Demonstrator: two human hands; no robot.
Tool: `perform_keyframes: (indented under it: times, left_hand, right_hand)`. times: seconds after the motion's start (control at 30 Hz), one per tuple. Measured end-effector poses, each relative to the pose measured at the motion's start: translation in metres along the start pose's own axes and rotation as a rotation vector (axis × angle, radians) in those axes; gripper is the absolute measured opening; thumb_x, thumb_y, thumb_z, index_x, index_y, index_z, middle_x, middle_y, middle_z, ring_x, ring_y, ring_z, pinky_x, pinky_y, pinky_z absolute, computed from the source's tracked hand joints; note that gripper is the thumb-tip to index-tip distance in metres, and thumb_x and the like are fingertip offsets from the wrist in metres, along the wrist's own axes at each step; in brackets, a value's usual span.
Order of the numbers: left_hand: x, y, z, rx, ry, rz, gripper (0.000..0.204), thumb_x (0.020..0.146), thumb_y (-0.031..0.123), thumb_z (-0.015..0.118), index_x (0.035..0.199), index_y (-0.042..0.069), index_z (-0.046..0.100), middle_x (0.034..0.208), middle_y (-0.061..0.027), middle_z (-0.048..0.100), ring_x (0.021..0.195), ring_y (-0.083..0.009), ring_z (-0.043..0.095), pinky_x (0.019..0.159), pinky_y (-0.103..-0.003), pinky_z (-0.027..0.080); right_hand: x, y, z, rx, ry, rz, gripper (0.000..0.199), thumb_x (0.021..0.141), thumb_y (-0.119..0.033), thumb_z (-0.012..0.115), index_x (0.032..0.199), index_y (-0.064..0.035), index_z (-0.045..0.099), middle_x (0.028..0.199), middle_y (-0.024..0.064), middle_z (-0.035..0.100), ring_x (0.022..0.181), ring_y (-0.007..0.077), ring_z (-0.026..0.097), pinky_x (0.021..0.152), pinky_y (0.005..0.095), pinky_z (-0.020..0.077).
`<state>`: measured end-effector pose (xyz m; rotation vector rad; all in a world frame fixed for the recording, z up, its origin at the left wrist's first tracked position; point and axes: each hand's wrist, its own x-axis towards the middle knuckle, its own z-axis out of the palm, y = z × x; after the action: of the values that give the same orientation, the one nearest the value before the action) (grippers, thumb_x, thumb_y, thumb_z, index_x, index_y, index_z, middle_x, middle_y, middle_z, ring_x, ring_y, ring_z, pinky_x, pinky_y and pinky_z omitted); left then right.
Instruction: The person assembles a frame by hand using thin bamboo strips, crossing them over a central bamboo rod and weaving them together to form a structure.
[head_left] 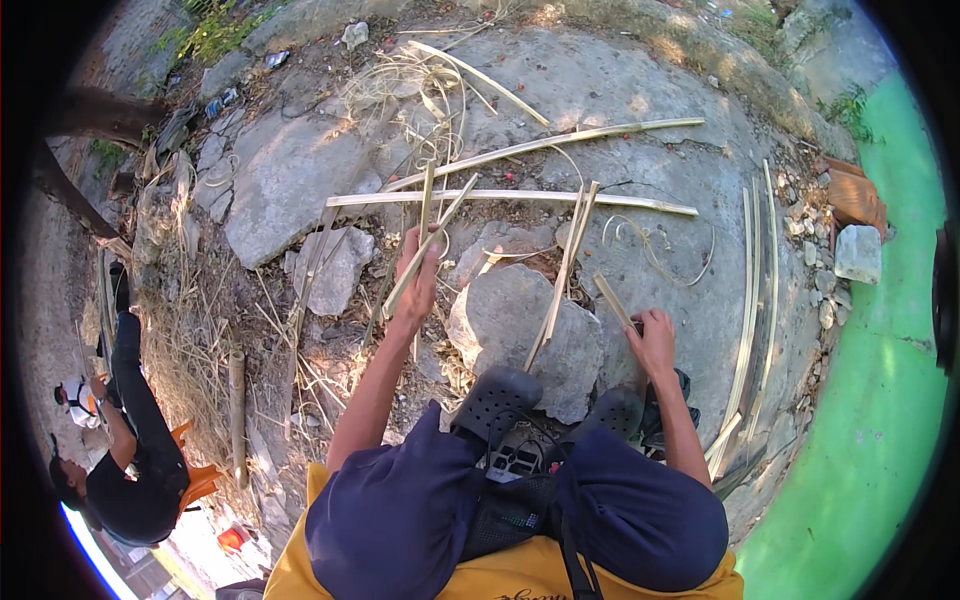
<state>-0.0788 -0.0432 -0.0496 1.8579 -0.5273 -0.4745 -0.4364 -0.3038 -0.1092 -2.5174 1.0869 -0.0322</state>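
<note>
No packages, labels, signs or screens among the stones and bamboo.

I observe a flat grey rock directly ahead of my black clogs. My left hand, just left of the rock, grips a bundle of thin bamboo strips. My right hand, right of the rock, holds a short bamboo piece. Two split strips lean across the rock. Long bamboo slats lie beyond it. A second person crouches far left of it.
</note>
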Motion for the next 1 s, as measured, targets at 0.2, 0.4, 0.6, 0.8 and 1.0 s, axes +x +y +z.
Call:
perform_keyframes:
  times: [0.2, 0.4, 0.6, 0.8, 1.0]
  left_hand:
    - [0.003, 0.011, -0.001, -0.023, 0.017, 0.006, 0.027, 0.105, 0.024, 0.048, 0.126, 0.008, 0.055, 0.078, -0.0027, 0.048, 0.072, -0.0122, 0.044, 0.065, -0.031, 0.039]
    - [0.002, 0.002, -0.015, -0.03, 0.061, 0.062, 0.027, 0.103, 0.019, 0.051, 0.126, 0.007, 0.056, 0.071, -0.0038, 0.049, 0.064, -0.0141, 0.045, 0.059, -0.034, 0.038]
    - [0.002, -0.006, -0.006, 0.009, 0.107, 0.117, 0.03, 0.102, 0.022, 0.052, 0.127, 0.006, 0.056, 0.065, -0.0097, 0.052, 0.058, -0.0189, 0.05, 0.056, -0.038, 0.04]
    - [0.002, -0.005, 0.001, -0.045, 0.105, 0.115, 0.033, 0.101, 0.02, 0.054, 0.129, 0.003, 0.052, 0.073, -0.0196, 0.06, 0.063, -0.0344, 0.062, 0.06, -0.043, 0.046]
    - [0.0, -0.024, -0.007, -0.001, 0.17, 0.252, 0.038, 0.101, 0.017, 0.053, 0.135, 0.0, 0.048, 0.079, -0.0213, 0.065, 0.069, -0.0382, 0.065, 0.063, -0.045, 0.048]
  right_hand:
    - [0.012, -0.003, -0.02, 0.063, -0.001, -0.084, 0.017, 0.089, -0.017, 0.07, 0.099, -0.0049, 0.065, 0.089, 0.0105, 0.065, 0.091, 0.0282, 0.064, 0.083, 0.0447, 0.0465]
    - [0.045, -0.083, -0.128, 0.361, 0.118, 0.183, 0.029, 0.1, -0.015, 0.054, 0.125, -0.0002, 0.055, 0.083, 0.0082, 0.054, 0.082, 0.0202, 0.055, 0.082, 0.0366, 0.0445]
    - [0.076, -0.249, -0.167, 0.323, -0.178, -0.579, 0.053, 0.103, -0.013, 0.05, 0.152, 0.004, 0.037, 0.107, 0.0161, 0.046, 0.093, 0.03, 0.053, 0.085, 0.0391, 0.0443]
    - [0.114, -0.297, -0.07, 0.203, -0.332, -0.765, 0.057, 0.101, -0.02, 0.06, 0.147, 0.0053, 0.04, 0.111, 0.0184, 0.049, 0.099, 0.0381, 0.057, 0.085, 0.0469, 0.0472]
    - [0.105, -0.295, -0.05, 0.202, -0.391, -0.74, 0.055, 0.098, -0.015, 0.063, 0.148, -0.0016, 0.042, 0.114, 0.0173, 0.051, 0.102, 0.038, 0.059, 0.087, 0.0478, 0.0484]
